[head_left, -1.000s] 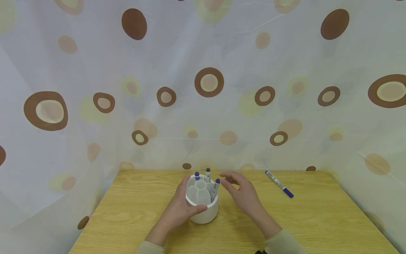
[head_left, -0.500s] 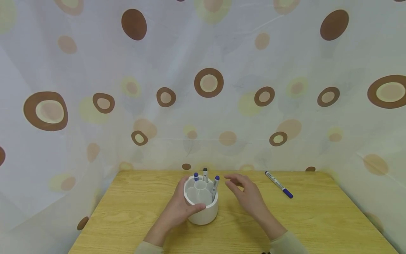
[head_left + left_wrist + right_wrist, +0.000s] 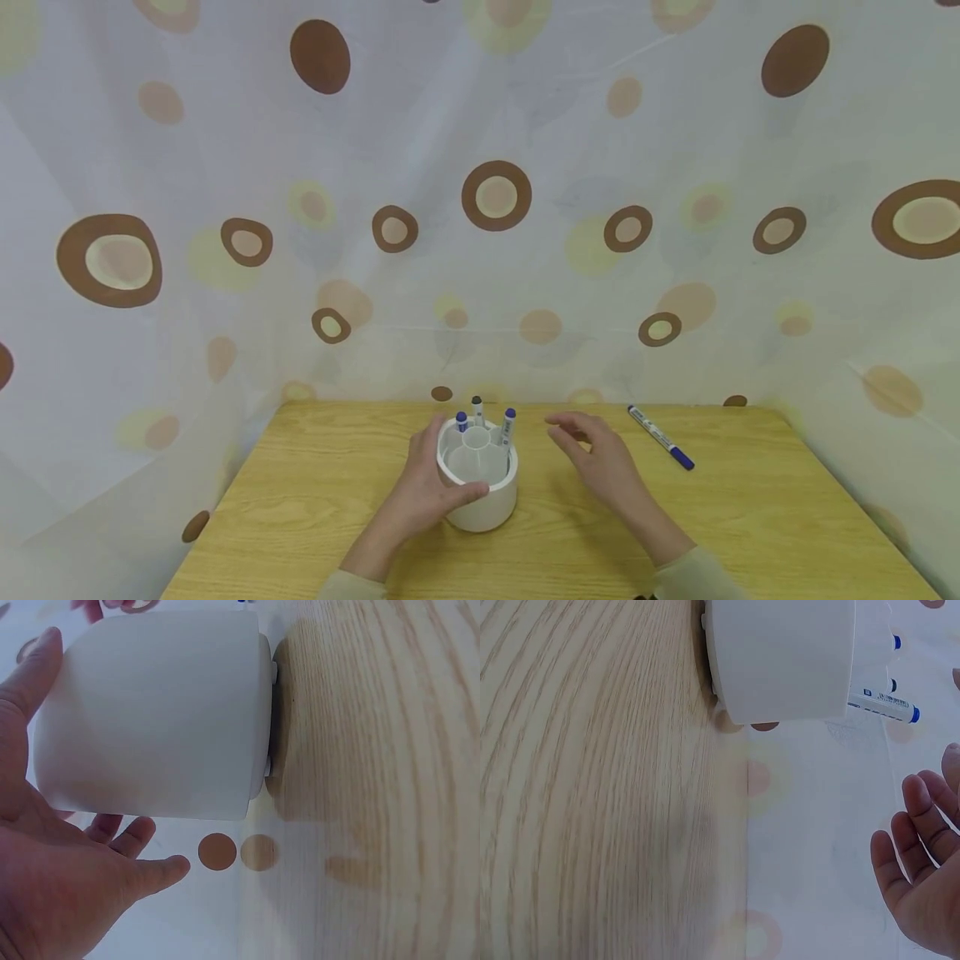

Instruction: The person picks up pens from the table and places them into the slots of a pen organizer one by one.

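Note:
A white round pen holder (image 3: 482, 508) with inner compartments stands on the wooden table. My left hand (image 3: 422, 483) grips it from the left, the thumb along the front rim. In the left wrist view the pen holder (image 3: 157, 712) fills the space by the thumb, with some fingers hidden behind it. Two blue-capped markers (image 3: 507, 427) and a dark-capped marker (image 3: 477, 410) stand in its compartments, the right one leaning slightly. My right hand (image 3: 603, 462) hovers right of the holder with loosely bent fingers and nothing in them, as the right hand (image 3: 930, 877) also shows up close.
Another blue-capped marker (image 3: 660, 437) lies slantwise on the table (image 3: 750, 517), to the right of my right hand. A pale curtain (image 3: 555, 275) with brown and yellow spots rises behind the table and along both sides.
The markers in the pen holder have shifted round counterclockwise, the right one backward and the dark-capped one leftward. My right hand has drawn away to the right; the left stays on the holder.

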